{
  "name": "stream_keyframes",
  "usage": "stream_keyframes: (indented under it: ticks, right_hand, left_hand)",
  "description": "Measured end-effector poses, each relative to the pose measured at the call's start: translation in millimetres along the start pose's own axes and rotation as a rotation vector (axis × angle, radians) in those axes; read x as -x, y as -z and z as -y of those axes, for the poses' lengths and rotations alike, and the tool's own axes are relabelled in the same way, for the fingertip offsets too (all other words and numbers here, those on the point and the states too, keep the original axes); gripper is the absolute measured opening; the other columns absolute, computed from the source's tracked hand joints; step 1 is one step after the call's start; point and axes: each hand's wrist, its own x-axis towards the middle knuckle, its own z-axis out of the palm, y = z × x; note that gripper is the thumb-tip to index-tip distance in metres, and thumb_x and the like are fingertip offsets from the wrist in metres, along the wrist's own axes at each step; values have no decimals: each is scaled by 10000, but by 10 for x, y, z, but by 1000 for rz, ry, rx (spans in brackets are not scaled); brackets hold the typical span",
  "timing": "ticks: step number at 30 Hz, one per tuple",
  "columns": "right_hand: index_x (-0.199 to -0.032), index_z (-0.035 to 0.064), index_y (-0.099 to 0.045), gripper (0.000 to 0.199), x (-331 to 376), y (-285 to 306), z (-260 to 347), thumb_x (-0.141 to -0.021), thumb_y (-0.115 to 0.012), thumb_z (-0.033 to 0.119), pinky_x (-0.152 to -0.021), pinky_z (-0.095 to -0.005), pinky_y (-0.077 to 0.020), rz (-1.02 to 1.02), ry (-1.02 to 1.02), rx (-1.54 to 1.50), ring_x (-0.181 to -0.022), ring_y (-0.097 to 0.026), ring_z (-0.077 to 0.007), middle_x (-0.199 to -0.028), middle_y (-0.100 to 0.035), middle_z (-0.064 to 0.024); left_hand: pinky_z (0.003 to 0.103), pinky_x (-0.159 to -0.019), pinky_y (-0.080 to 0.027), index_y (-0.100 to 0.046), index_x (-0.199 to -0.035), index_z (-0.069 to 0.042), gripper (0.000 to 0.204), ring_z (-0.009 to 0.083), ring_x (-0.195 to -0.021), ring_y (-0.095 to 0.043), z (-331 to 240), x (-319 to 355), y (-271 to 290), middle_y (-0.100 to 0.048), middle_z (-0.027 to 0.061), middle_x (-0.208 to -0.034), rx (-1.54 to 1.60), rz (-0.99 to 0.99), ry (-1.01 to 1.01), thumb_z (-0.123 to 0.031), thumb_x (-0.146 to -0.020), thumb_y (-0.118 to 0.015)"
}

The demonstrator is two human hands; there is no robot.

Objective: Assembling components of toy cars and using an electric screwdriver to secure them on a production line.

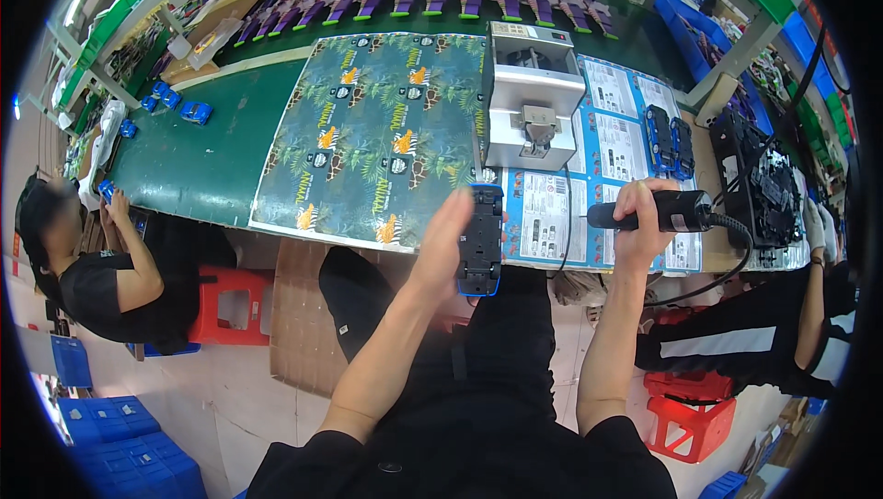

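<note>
My left hand (440,252) is closed on a toy car (480,240) in front of the table edge. The car's black underside faces me, and blue bodywork shows around its rim. In my right hand (641,220) is a black electric screwdriver (685,211), gripped round its barrel and lying almost level. Its thin bit points left toward the toy car, with a gap between them. A dark coiled cable (736,234) runs from its back end. Beyond my hands stands a silver screw feeder (532,103) on the table.
Two toy cars (670,142) rest on the printed sheet at right, beside a bin of black parts (765,186). A jungle-patterned sheet (368,131) covers the table's middle. One co-worker (110,260) sits at left, another (809,297) at right. Purple toys (414,2) line the back.
</note>
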Motion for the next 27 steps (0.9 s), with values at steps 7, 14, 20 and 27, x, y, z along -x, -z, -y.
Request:
stream_keyframes:
  ticks: [7, 14, 20, 27]
  right_hand:
    - [-915, 9, -502, 157, -7, 16, -7, -879, -651, 42, -494, -267, -411, 5, -2, -5, -495, -491, -134, -642, -525, -72]
    - [-918, 8, -500, 156, -8, -15, 3, -887, -648, 47, -500, -265, -413, 41, -6, 10, -499, -488, -132, -646, -526, -74]
    - [-918, 14, -500, 142, 3, -74, 25, -890, -638, 40, -501, -265, -412, 47, 9, 37, -508, -489, -135, -650, -523, -73]
    - [-910, 33, -510, 63, -293, -436, 273, -901, -567, 59, -498, -261, -378, 200, 94, -119, -556, -428, -148, -663, -459, -58]
  left_hand:
    - [311, -655, -583, -573, -1137, -60, 251, 150, -744, -660, 126, -73, 103, -676, 96, -947, -277, -35, -156, -241, -970, -622]
    - [275, -606, -552, -589, -1078, -53, 223, 132, -718, -661, 113, -21, 102, -681, 88, -883, -241, -50, -115, -242, -967, -630]
    - [266, -598, -547, -606, -1024, -53, 187, 127, -690, -658, 95, -8, 191, -678, 76, -850, -216, -44, -66, -232, -972, -622]
    - [288, -617, -569, -587, -1025, -46, 181, 150, -681, -665, 44, -104, 222, -669, 87, -836, -201, -57, -67, -221, -984, -601]
